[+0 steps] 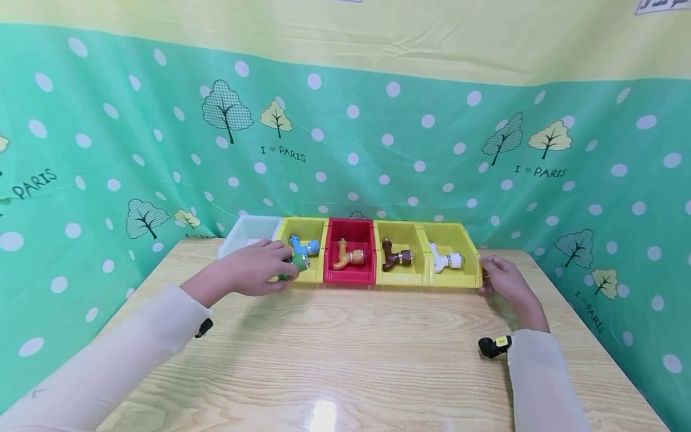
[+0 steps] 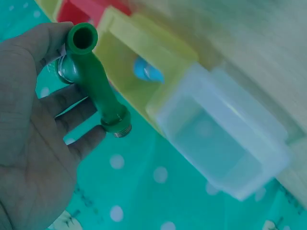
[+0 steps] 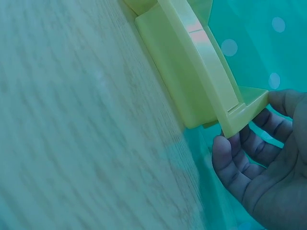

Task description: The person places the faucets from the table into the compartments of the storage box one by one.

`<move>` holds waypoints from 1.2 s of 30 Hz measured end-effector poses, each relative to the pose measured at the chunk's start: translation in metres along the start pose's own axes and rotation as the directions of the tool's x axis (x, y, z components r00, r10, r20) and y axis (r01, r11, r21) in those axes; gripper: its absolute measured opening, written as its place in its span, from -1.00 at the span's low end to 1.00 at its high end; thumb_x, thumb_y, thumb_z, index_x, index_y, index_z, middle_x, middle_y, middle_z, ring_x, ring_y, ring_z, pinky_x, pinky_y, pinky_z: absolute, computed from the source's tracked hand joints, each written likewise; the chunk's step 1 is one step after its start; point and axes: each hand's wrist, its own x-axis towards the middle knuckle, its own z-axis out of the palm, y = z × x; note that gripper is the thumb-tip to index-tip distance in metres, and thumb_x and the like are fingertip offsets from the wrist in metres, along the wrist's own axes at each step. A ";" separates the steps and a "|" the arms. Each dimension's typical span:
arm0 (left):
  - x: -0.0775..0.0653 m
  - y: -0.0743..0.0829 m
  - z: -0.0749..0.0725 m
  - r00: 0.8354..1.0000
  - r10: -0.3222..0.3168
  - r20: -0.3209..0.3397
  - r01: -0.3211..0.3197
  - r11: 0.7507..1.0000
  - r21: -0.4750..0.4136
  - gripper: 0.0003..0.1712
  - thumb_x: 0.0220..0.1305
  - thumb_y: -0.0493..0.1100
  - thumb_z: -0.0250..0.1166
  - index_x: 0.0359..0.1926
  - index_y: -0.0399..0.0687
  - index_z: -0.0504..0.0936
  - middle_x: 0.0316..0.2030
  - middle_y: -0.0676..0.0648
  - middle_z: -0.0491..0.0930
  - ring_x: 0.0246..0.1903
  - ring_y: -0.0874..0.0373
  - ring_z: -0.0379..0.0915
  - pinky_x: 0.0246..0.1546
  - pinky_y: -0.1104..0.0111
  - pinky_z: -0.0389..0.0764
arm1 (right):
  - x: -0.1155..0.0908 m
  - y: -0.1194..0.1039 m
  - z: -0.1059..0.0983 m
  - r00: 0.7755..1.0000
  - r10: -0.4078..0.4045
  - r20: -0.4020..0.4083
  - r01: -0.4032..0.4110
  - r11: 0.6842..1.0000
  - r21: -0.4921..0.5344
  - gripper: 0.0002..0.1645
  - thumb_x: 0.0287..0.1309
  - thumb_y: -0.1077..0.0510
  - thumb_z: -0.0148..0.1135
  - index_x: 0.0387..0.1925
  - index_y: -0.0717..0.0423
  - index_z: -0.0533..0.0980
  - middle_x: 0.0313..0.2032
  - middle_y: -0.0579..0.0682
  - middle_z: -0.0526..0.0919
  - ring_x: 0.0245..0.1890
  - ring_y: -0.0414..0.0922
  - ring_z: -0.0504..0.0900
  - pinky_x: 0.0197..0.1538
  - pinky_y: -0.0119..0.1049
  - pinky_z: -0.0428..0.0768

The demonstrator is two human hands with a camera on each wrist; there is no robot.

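My left hand (image 1: 254, 267) holds a green tap (image 2: 98, 91) above the front of the left yellow bin, its threaded end pointing away from the palm in the left wrist view. Inside that bin lies a blue tap (image 1: 305, 246). At the row's other end, my right hand (image 1: 504, 279) grips the outer side of the rightmost yellow bin (image 3: 177, 72), fingers curled at its corner. A white tap (image 1: 445, 260) lies in that bin.
Between them, a red bin (image 1: 349, 277) contains an orange-brown tap (image 1: 342, 255), and another yellow bin (image 1: 402, 279) a dark brown tap (image 1: 396, 257). A translucent white bin (image 2: 211, 139) ends the row at left. The row stands on a wooden table (image 1: 345, 348) before a dotted green curtain (image 1: 378, 156).
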 end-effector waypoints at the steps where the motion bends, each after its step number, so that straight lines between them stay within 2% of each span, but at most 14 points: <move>1: -0.003 -0.004 0.000 1.000 -0.006 -0.004 0.006 1.000 0.004 -0.89 0.27 0.12 0.19 -0.19 0.41 0.55 -0.33 0.19 0.36 -0.25 0.17 0.24 -0.08 0.19 0.38 | 0.000 0.000 0.000 1.000 0.002 -0.001 -0.002 1.000 -0.002 -0.27 0.40 -0.28 -0.29 0.12 0.31 0.29 -0.05 0.27 0.38 -0.25 -0.01 0.51 -0.20 -0.17 0.63; 5: -0.013 -0.022 0.000 0.999 -0.032 -0.023 0.032 0.999 0.010 -0.88 0.28 0.09 0.19 -0.18 0.35 0.58 -0.32 0.16 0.39 -0.25 0.15 0.25 -0.08 0.17 0.38 | 0.000 -0.001 0.001 1.000 0.006 -0.001 -0.006 1.000 -0.001 -0.28 0.41 -0.27 -0.30 0.12 0.30 0.28 -0.04 0.27 0.37 -0.25 0.00 0.51 -0.19 -0.17 0.63; 8: -0.020 -0.035 0.002 0.998 -0.053 -0.036 0.054 0.999 0.007 -0.91 0.28 0.06 0.19 -0.21 0.34 0.57 -0.33 0.15 0.39 -0.27 0.14 0.25 -0.18 0.20 0.37 | 0.001 0.001 0.001 1.000 0.001 0.000 -0.001 1.000 0.002 -0.28 0.41 -0.26 -0.30 0.13 0.31 0.28 -0.04 0.28 0.37 -0.25 0.00 0.50 -0.20 -0.17 0.63; 12: -0.028 -0.050 0.008 0.995 -0.080 -0.060 0.080 0.997 -0.003 -0.89 0.28 0.02 0.20 -0.18 0.32 0.58 -0.33 0.12 0.40 -0.28 0.13 0.25 -0.25 0.22 0.37 | 0.001 0.003 0.001 1.000 -0.010 -0.002 0.010 1.000 0.001 -0.27 0.40 -0.26 -0.29 0.14 0.32 0.28 -0.05 0.29 0.37 -0.27 0.00 0.51 -0.22 -0.18 0.63; 18: -0.036 -0.068 0.018 0.989 -0.112 -0.098 0.111 0.994 -0.018 -0.84 0.29 0.01 0.20 -0.13 0.25 0.61 -0.27 0.09 0.44 -0.26 0.14 0.27 -0.26 0.22 0.42 | 0.000 0.001 0.001 1.000 0.001 -0.005 -0.001 1.000 -0.013 -0.26 0.40 -0.28 -0.30 0.16 0.30 0.27 -0.05 0.27 0.36 -0.24 0.01 0.50 -0.20 -0.18 0.63; 21: -0.037 -0.073 0.021 0.989 -0.112 -0.100 0.111 0.994 -0.014 -0.84 0.29 0.00 0.21 -0.12 0.24 0.61 -0.25 0.09 0.44 -0.25 0.13 0.27 -0.26 0.22 0.44 | -0.001 0.000 0.001 1.000 0.007 -0.005 -0.007 1.000 -0.012 -0.26 0.40 -0.27 -0.31 0.15 0.30 0.27 -0.04 0.27 0.36 -0.24 0.01 0.50 -0.20 -0.18 0.63; 36: -0.036 -0.099 0.043 0.995 -0.058 -0.084 0.068 0.990 0.120 -0.85 0.24 -0.03 0.26 -0.15 0.22 0.61 -0.23 0.02 0.44 -0.23 0.05 0.29 -0.23 0.18 0.48 | -0.001 -0.003 0.001 1.000 0.010 -0.007 -0.010 1.000 0.003 -0.28 0.42 -0.25 -0.30 0.15 0.32 0.27 -0.01 0.29 0.36 -0.22 0.02 0.49 -0.19 -0.18 0.64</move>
